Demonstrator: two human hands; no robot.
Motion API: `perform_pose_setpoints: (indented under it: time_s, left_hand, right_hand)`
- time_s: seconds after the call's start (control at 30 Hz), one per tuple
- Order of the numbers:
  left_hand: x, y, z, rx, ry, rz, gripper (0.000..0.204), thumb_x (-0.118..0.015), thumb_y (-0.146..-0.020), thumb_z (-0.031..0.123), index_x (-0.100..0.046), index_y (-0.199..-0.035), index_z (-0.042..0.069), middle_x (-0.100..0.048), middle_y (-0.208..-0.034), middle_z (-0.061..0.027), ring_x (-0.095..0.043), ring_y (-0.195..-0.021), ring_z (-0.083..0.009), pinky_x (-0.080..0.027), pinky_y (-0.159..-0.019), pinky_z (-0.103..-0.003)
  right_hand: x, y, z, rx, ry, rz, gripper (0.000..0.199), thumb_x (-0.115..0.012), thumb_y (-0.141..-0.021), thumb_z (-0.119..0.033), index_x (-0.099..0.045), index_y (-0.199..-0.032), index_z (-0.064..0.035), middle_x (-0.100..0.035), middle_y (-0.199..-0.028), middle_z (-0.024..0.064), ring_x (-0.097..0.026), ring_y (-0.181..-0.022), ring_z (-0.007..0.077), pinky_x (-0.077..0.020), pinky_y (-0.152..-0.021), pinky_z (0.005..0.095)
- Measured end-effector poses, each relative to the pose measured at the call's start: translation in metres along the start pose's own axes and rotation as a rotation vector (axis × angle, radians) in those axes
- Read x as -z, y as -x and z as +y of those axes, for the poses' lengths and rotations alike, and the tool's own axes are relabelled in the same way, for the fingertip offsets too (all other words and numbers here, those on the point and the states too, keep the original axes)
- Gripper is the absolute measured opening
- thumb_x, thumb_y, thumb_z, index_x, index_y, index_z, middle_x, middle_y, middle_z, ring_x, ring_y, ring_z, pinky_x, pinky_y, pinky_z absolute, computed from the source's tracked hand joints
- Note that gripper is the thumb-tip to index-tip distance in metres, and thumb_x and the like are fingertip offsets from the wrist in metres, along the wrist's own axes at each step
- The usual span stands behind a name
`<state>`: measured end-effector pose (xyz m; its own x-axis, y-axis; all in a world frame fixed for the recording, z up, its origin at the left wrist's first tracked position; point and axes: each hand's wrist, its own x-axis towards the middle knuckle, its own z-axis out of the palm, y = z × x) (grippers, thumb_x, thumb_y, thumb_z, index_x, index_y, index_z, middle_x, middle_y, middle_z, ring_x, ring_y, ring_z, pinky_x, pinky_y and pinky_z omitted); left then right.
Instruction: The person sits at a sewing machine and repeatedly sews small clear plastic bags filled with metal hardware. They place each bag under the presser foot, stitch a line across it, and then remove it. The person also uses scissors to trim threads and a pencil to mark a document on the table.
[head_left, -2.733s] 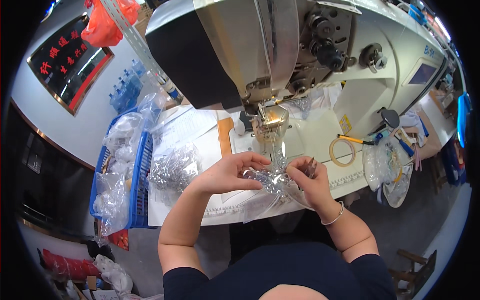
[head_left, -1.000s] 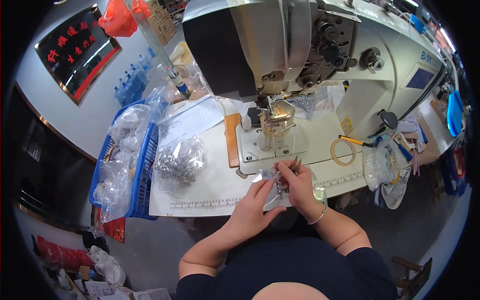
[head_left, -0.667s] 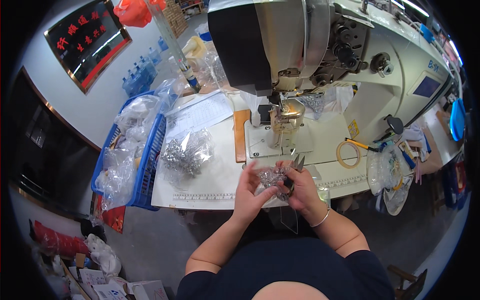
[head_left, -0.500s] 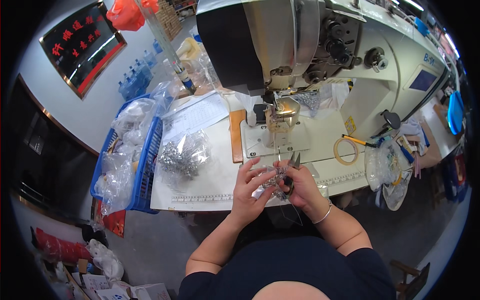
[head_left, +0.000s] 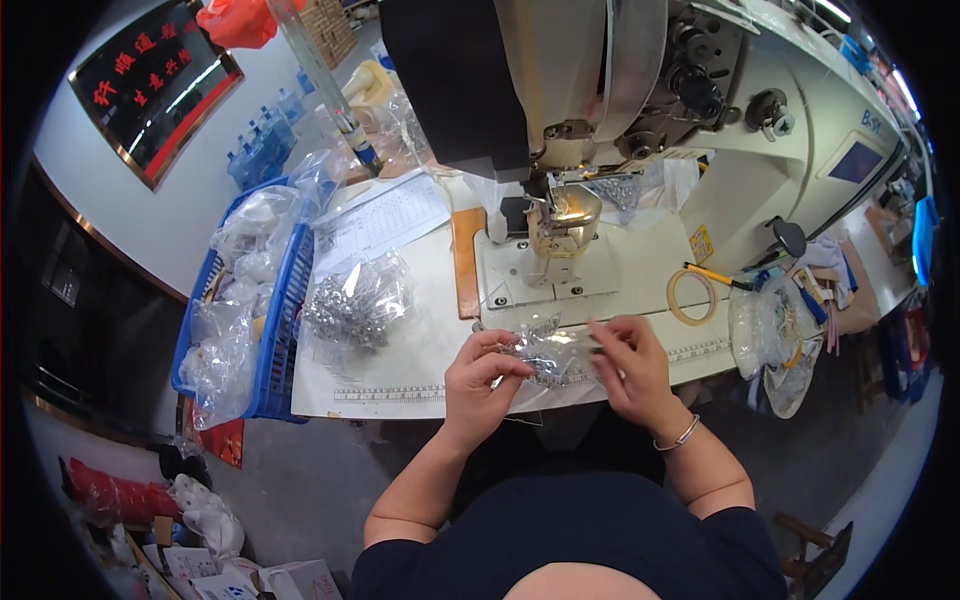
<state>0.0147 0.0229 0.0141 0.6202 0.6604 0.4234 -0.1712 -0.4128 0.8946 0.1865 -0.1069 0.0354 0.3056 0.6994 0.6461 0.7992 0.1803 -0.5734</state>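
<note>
Both hands' fingers [head_left: 497, 352] pinch a clear packet [head_left: 552, 352] over the table edge [head_left: 400, 410].

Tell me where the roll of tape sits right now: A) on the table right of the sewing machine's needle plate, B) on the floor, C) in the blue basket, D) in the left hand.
A: the roll of tape lies flat on the table, right of the needle plate and beyond the right hand.
</note>
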Motion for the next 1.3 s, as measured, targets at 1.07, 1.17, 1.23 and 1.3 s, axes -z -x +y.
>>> perform_pose_setpoints:
  time_s: [1.07,1.17,1.23,1.3]
  left_hand:
    - [0.006,0.007,0.001,0.168,0.122,-0.132,0.014,-0.058,-0.075,-0.017,-0.063,-0.080,-0.005,-0.049,-0.114,-0.0114,-0.061,-0.088,-0.0138,-0.053,-0.074,-0.023]
    - [0.004,0.007,0.004,0.165,0.117,-0.134,0.014,-0.060,-0.074,-0.015,-0.064,-0.080,-0.003,-0.051,-0.111,-0.0109,-0.061,-0.086,-0.0134,-0.053,-0.073,-0.023]
    - [0.001,0.007,0.007,0.161,0.106,-0.105,0.014,-0.063,-0.072,-0.012,-0.067,-0.079,0.000,-0.056,-0.106,-0.0101,-0.062,-0.084,-0.0136,-0.053,-0.071,-0.024]
    - [0.000,0.007,0.007,0.149,0.082,-0.115,0.014,-0.063,-0.072,-0.012,-0.067,-0.079,0.000,-0.056,-0.105,-0.0099,-0.062,-0.084,-0.0133,-0.053,-0.071,-0.024]
  right_hand:
    - [0.003,-0.013,-0.006,0.177,0.072,-0.278,0.026,-0.071,-0.072,-0.007,-0.064,-0.096,-0.0071,-0.058,-0.081,0.0058,-0.059,-0.070,0.0223,-0.0474,-0.058,0.0321]
    - [0.001,-0.014,-0.007,0.222,0.094,-0.269,0.025,-0.070,-0.072,-0.007,-0.064,-0.096,-0.0069,-0.058,-0.081,0.0057,-0.059,-0.071,0.0222,-0.0473,-0.058,0.0323]
    - [-0.001,-0.014,-0.007,0.246,0.116,-0.262,0.025,-0.070,-0.071,-0.006,-0.064,-0.096,-0.0068,-0.059,-0.081,0.0058,-0.059,-0.071,0.0221,-0.0475,-0.059,0.0323]
    - [-0.003,-0.014,-0.008,0.258,0.128,-0.257,0.026,-0.070,-0.070,-0.006,-0.064,-0.096,-0.0068,-0.059,-0.082,0.0060,-0.059,-0.072,0.0222,-0.0476,-0.059,0.0323]
